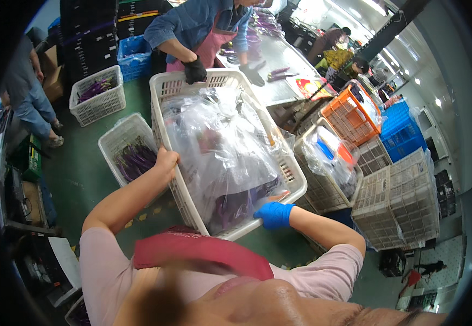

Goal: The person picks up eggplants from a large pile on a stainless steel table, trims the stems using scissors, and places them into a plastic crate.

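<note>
A large white plastic crate (185,203) is held up in front of me, filled with clear plastic bags (232,150); something purple shows through the plastic at its near end. My bare left hand (166,163) grips the crate's left rim. On the near rim, towards the right corner, my right hand (274,214) in a blue glove has hold of the crate; its fingertips are partly hidden. A co-worker's black-gloved hand (195,70) rests on the far rim. The co-worker's other gloved hand is over the metal table.
White crates of purple eggplants (136,162) stand on the green floor at left. The metal table (278,53) holds several eggplants. At right are stacked white crates (395,199), an orange crate (352,114) and a blue crate (403,126). Another person (28,89) stands far left.
</note>
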Available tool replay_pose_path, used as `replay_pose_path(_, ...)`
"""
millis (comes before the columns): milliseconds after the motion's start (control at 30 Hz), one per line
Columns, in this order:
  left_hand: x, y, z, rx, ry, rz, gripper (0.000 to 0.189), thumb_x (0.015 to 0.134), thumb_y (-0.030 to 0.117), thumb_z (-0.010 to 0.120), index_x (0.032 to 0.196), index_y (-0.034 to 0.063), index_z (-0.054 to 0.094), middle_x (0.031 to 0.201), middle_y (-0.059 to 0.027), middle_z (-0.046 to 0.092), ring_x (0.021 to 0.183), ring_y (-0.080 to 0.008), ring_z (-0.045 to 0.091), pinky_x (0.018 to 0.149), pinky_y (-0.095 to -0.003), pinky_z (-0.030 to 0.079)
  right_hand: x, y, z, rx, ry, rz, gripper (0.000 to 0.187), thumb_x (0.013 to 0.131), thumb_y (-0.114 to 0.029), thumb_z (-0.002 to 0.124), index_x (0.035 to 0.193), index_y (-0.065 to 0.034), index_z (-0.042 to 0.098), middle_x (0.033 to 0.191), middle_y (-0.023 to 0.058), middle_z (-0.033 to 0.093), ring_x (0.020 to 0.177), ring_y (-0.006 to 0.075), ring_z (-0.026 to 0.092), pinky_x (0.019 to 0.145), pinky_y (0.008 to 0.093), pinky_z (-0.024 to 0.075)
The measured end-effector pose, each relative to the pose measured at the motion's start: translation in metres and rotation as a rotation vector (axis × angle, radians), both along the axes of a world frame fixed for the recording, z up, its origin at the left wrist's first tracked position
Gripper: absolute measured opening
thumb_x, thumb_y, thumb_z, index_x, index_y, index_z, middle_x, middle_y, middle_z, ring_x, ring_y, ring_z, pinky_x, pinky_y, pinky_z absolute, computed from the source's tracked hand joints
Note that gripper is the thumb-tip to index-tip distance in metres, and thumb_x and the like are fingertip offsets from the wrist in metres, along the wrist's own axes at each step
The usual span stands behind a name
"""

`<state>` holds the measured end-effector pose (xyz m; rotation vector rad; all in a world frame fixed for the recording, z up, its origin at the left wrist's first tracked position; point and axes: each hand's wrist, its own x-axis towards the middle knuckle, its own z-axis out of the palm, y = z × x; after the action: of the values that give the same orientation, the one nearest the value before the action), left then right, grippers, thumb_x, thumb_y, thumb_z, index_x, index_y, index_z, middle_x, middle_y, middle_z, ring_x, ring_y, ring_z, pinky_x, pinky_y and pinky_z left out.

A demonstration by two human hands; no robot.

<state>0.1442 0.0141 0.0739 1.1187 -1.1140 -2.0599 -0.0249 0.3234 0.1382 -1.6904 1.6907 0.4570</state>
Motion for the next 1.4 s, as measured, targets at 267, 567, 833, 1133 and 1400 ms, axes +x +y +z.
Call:
replay_pose_path(267,-0.055,-0.101,-0.023,-0.107,-0.062,0.100,0.061,0.056,-0.015,0.039,0.113,0.0059,0.042,0.086,-0.0089,0.051,0.070,-0.0234,0.052,0.048,-0.0307,0.042,-0.078,-0.106,-0.045,-0.062,-0.030,0.163,0.029,0.070,-0.012,0.052,0.097,-0.0078,0.061,0.088,0.0182,0.062,0.083,0.0341,0.060,0.073,0.0429,0.0473)
replay_pose_path(567,-0.114,-0.177,-0.051,-0.073,-0.042,0.223,0.052,0.056,-0.011,0.041,0.108,-0.0012,0.047,0.088,-0.0126,0.054,0.071,-0.0258,0.055,0.051,-0.0335,0.044,-0.176,-0.206,-0.069,-0.079,-0.123,0.296,0.025,0.069,-0.015,0.053,0.091,-0.0065,0.061,0.085,0.0187,0.062,0.082,0.0343,0.060,0.072,0.0429,0.0470)
replay_pose_path(833,-0.126,-0.233,-0.065,-0.125,-0.215,0.208,0.048,0.055,-0.009,0.046,0.102,-0.0016,0.044,0.089,-0.0124,0.051,0.083,-0.0273,0.051,0.071,-0.0391,0.045,-0.183,-0.245,-0.060,-0.112,-0.240,0.233,0.022,0.072,-0.017,0.051,0.089,-0.0064,0.060,0.084,0.0184,0.061,0.080,0.0360,0.059,0.071,0.0434,0.0464)
replay_pose_path(1133,-0.185,-0.210,0.022,-1.374,-0.447,0.256,0.045,0.071,0.009,0.052,0.115,0.0027,0.048,0.116,-0.0178,0.049,0.106,-0.0327,0.048,0.092,-0.0356,0.038,-0.188,-0.240,-0.064,-0.215,-0.292,0.242,0.019,0.070,-0.018,0.056,0.085,-0.0075,0.058,0.074,0.0178,0.059,0.070,0.0345,0.060,0.061,0.0430,0.0459)
replay_pose_path(1400,-0.292,-0.230,0.019,-1.663,-0.905,0.000,0.037,0.070,0.021,0.061,0.106,0.0128,0.058,0.118,-0.0107,0.050,0.111,-0.0279,0.044,0.092,-0.0399,0.036,-0.192,-0.234,-0.056,-0.425,-0.731,0.190,0.036,0.080,-0.035,0.058,0.100,-0.0045,0.058,0.088,0.0184,0.059,0.083,0.0351,0.058,0.072,0.0418,0.0458)
